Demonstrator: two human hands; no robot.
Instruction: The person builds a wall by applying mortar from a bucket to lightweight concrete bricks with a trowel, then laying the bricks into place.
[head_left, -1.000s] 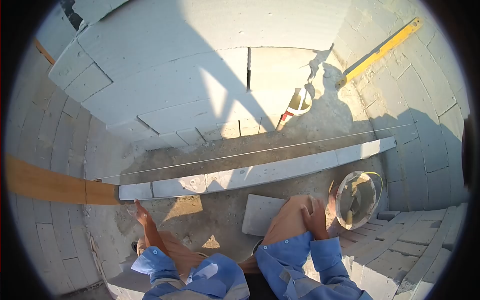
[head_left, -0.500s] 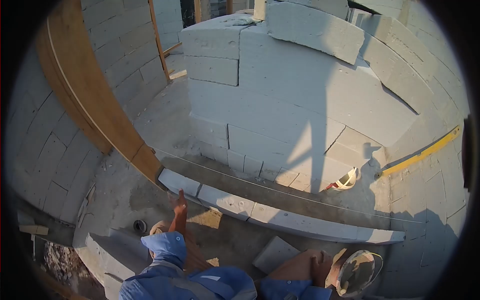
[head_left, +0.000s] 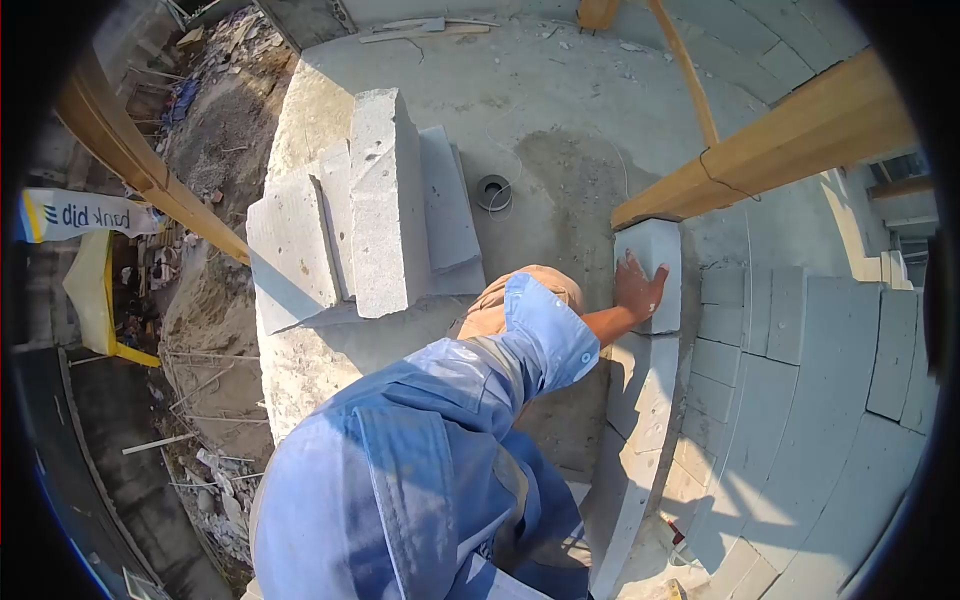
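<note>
Blocks of pale grey concrete fill most of the head view, which looks steeply down over the person's own shoulder. The left hand (head_left: 638, 287) lies flat, fingers spread, on the top of the end block (head_left: 652, 272) of a low course; it presses on the block and grips nothing. The blue sleeve (head_left: 545, 335) is rolled above the forearm, and a tan trouser knee (head_left: 500, 300) shows just beside it. The right hand is out of sight, hidden somewhere under the body, so its grip cannot be told.

That end block sits at the far end of the row of blocks (head_left: 635, 440), which runs back toward the bottom of the frame along the bare concrete floor (head_left: 560, 170). The end block's far edge meets the lower end of a wooden beam (head_left: 770, 150), which slants up and away to the right. A thin string (head_left: 748, 250) runs along above the course, just beside the block.

To the left of the arm a small stack of loose blocks (head_left: 385, 215) rests on the slab, one standing on edge above the others. A dark ring-shaped object (head_left: 493, 192) lies on the floor between the stack and the hand. To the right stands a built block wall (head_left: 800, 370). Beyond the slab's left edge the ground far below is strewn with rubble (head_left: 215, 130).
</note>
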